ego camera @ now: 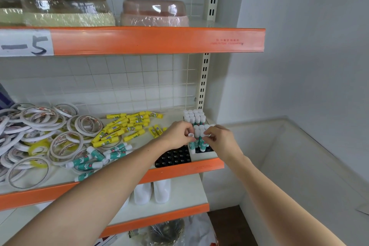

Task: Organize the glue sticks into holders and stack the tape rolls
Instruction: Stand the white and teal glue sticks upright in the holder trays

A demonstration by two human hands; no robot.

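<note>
On the middle shelf (179, 168), my left hand (177, 134) grips an upright green glue stick (192, 143) with a white cap. My right hand (219, 139) pinches another green stick (203, 142) among several standing in a black holder (205, 149). An empty black holder (173, 157) lies just left of it. A full holder of white-capped sticks (194, 118) stands behind. Loose yellow glue sticks (127, 126) and green glue sticks (99, 156) lie to the left. Tape rolls (40, 138) are heaped at the far left.
The orange-edged upper shelf (155, 40) carries wrapped bundles of tape (65, 8). White cups (151, 191) stand on the shelf below. A white metal upright (203, 82) and a grey wall close the right side. A plastic bag (169, 231) lies at the bottom.
</note>
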